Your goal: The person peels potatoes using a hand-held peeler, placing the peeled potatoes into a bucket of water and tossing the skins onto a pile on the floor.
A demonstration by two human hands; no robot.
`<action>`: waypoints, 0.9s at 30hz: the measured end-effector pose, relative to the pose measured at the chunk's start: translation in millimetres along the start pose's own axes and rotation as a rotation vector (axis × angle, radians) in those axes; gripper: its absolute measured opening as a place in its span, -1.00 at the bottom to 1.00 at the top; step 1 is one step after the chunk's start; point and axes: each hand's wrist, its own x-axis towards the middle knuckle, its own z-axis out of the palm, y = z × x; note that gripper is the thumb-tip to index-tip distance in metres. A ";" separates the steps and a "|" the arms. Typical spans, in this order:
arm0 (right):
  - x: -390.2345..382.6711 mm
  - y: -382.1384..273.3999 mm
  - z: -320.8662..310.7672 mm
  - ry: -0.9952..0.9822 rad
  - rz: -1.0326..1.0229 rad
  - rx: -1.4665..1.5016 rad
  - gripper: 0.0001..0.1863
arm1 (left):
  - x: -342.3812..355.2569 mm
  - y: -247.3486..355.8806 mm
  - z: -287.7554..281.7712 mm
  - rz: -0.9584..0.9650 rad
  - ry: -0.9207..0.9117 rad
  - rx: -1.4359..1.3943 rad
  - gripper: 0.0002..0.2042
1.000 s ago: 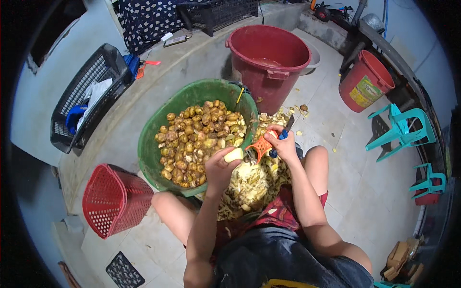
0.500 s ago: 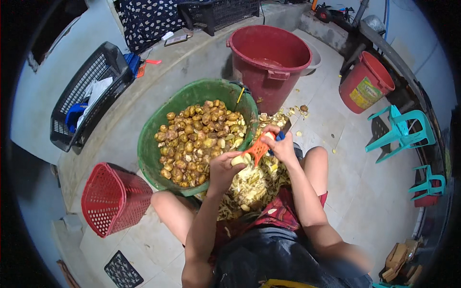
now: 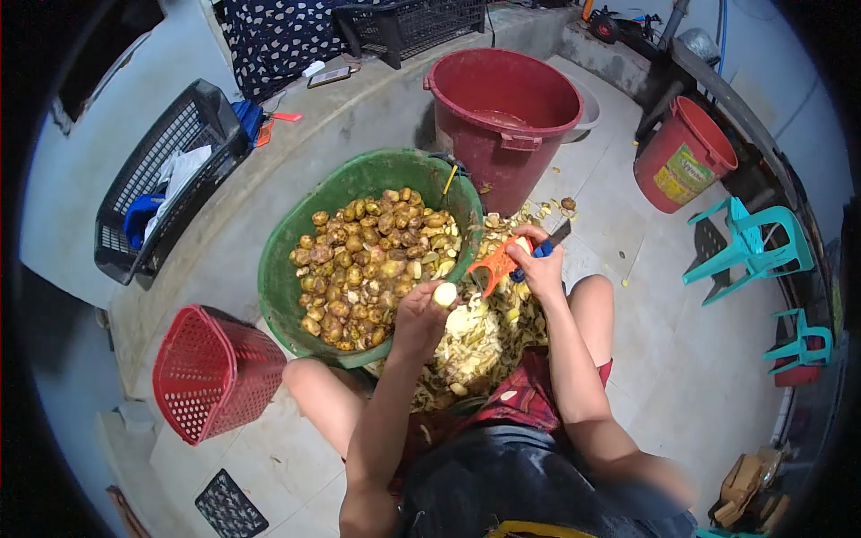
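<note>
A pale, peeled potato (image 3: 444, 293) is pinched in the fingers of my left hand (image 3: 418, 316), by the right edge of a big green tub (image 3: 274, 296). My right hand (image 3: 543, 271) grips an orange peeler (image 3: 492, 266), its head pointing left toward the potato but apart from it. A knife (image 3: 560, 235) with a dark blade and blue handle is also in that hand, its blade sticking out to the upper right. Many brown-skinned potatoes (image 3: 354, 260) fill the tub's bottom. Below my hands lies a heap of peelings (image 3: 466, 350).
A tall red bin (image 3: 502, 143) stands behind the tub, and a smaller red bucket (image 3: 686, 152) is at far right. A red perforated basket (image 3: 215, 372) sits at left. Teal plastic stools (image 3: 753, 242) line the right side. A black crate (image 3: 170, 179) rests on the left ledge.
The peeler has drawn away from the potato, my right hand shifting right with it and the knife. In my left fingers the potato has turned, showing a rounder pale face.
</note>
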 end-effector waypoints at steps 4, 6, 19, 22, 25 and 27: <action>-2.9 -15.3 -9.9 -0.043 0.019 0.183 -0.66 | 2.9 4.7 4.9 0.016 -0.011 -0.175 -0.52; 6.8 -5.8 -20.7 -0.313 0.043 -0.666 -0.61 | 4.3 3.0 0.2 -0.004 -0.019 -0.138 -0.50; -6.3 -18.3 -27.6 -0.690 0.259 -0.725 -0.52 | 22.2 24.7 -20.8 0.097 0.539 -0.001 -0.71; -11.9 3.8 -31.9 -0.711 0.182 -0.916 -0.50 | 27.8 24.0 -54.5 0.135 0.594 -0.072 -0.73; -15.7 -1.8 -24.8 -0.750 0.286 -0.716 -0.51 | 35.8 15.9 -114.4 0.143 0.939 -0.106 -0.85; -13.9 -1.9 -22.2 -0.764 0.276 -0.700 -0.50 | 34.8 -1.2 -161.6 0.095 1.053 0.008 -0.85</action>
